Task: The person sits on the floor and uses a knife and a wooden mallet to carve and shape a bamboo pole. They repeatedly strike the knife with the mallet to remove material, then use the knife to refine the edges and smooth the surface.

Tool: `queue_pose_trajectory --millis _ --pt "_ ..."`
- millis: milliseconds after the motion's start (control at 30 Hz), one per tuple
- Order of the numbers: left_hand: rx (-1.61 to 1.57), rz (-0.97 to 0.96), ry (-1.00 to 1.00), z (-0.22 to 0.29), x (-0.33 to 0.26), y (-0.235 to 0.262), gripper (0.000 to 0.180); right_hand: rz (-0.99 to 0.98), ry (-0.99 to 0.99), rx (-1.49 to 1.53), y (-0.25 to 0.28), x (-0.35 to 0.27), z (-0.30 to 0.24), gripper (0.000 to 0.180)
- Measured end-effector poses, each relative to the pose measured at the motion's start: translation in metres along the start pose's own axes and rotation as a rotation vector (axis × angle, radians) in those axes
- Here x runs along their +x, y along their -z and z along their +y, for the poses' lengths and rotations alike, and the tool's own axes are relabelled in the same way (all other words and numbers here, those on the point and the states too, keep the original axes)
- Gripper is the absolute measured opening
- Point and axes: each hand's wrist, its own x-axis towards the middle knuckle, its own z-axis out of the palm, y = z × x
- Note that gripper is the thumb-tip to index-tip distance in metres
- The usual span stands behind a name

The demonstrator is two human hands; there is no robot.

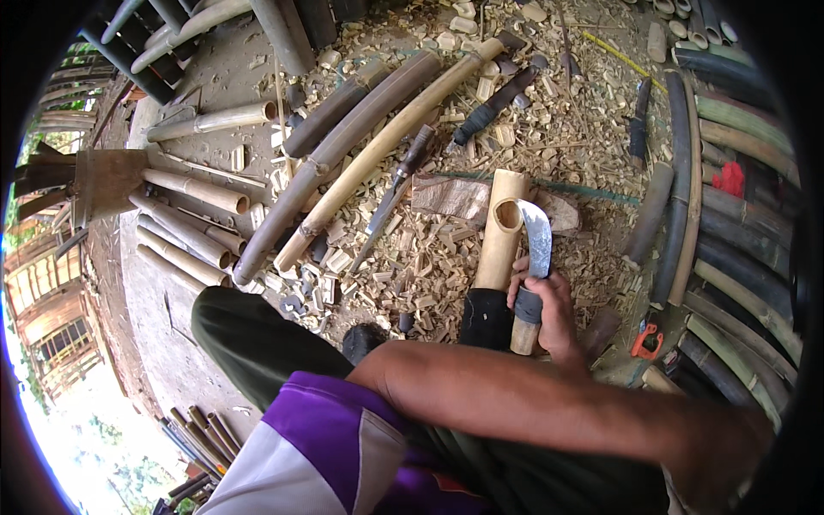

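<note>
My right hand (556, 316) is closed round the dark-wrapped wooden handle of a curved knife (539, 245). The blade points away from me, and its hooked tip bends left beside the open end of a pale bamboo tube (496, 253). Whether the tip touches the tube cannot be made out. Black material (486, 319) covers the tube's near part. Behind the tube lies a rough wood block (451, 197). A bare forearm (515, 390) crosses low in front of me, from the purple sleeve toward the right. My left hand does not show.
Wood chips (429, 283) cover the ground. A chisel (399, 180), a dark-handled blade (498, 103) and long bamboo poles (378, 154) lie ahead left. Bamboo lengths (197, 197) lie at the left. Stacked bamboo (747, 223) lines the right, near an orange saw handle (647, 340).
</note>
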Motion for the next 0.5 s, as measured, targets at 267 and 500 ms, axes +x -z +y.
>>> queue_pose_trajectory --millis 267,500 --pt "1.062 -0.368 1.01 -0.11 -0.176 0.054 0.039 0.141 -0.325 -0.257 0.01 0.01 -0.013 0.031" --pt "0.829 -0.588 1.267 -0.106 -0.196 0.118 0.095 1.046 -0.925 -0.573 -0.021 0.067 -0.048 0.044"
